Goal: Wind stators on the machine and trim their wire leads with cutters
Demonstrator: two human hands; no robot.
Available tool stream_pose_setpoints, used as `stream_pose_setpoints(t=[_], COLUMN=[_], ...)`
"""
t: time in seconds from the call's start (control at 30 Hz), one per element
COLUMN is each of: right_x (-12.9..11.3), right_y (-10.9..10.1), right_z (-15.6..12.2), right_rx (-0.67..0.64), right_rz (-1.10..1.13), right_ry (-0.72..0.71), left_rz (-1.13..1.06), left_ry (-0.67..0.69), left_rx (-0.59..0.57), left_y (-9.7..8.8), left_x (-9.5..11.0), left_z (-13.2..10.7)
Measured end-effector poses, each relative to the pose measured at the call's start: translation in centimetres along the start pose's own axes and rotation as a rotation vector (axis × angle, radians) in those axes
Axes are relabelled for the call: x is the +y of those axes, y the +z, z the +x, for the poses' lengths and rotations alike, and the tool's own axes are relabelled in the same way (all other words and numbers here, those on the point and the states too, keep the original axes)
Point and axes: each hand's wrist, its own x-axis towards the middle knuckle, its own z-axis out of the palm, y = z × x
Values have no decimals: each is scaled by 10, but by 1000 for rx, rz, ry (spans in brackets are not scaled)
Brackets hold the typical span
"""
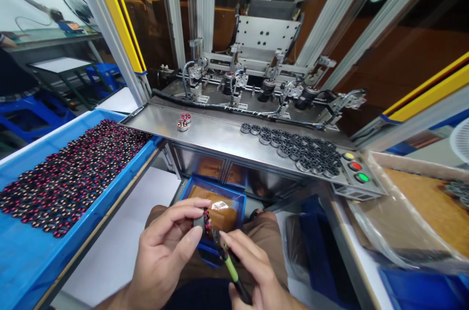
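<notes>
My left hand [163,254] pinches a small round motor stator [200,222] between thumb and fingers, above my lap. Its grey rim faces the palm, and red and copper windings show on the side turned right. In my right hand [258,271] is a pair of cutting pliers [230,267] with green and black handles. The jaws of the pliers lie right beside the windings; whether they touch a wire I cannot tell. Below both hands, a blue bin [240,201] with a brown lining stands on the floor.
To the left, a blue tray [22,261] holds many wound stators. On the metal ledge [216,134] sit two stators [182,124] and a cluster of dark ring parts [308,151]. Behind is a machine; at right are a button box [361,178] and a plastic-lined carton [410,183].
</notes>
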Motion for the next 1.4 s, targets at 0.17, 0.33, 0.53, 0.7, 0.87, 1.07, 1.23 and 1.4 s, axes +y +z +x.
stream_pose_setpoints(t=[0.17, 0.33, 0.53, 0.7, 0.87, 1.07, 1.23, 1.4], right_x=[4, 7, -4, -7, -3, -2, -2, -3], right_y=[1, 3, 3, 4, 5, 5, -3, -15], right_z=[2, -3, 3, 7, 2, -9, -8, -17], right_rx=[-7, 5, 67, 78, 57, 85, 135, 58], right_rz=[2, -55, -111, -81, -73, -190, -174, -165], right_ry=[-25, -28, 48, -5, -8, 86, 110, 190], left_rz=[69, 102, 97, 103, 121, 166, 272, 453], left_ry=[53, 79, 117, 135, 147, 173, 345, 465], left_rx=[-31, -47, -42, -56, -68, -84, -41, -55], left_y=[0, 0, -2, -1, -1, -4, -13, -22], left_x=[3, 1, -2, -1, 2, 1, -10, -13], left_z=[0, 0, -3, -4, -4, -3, 0, 5])
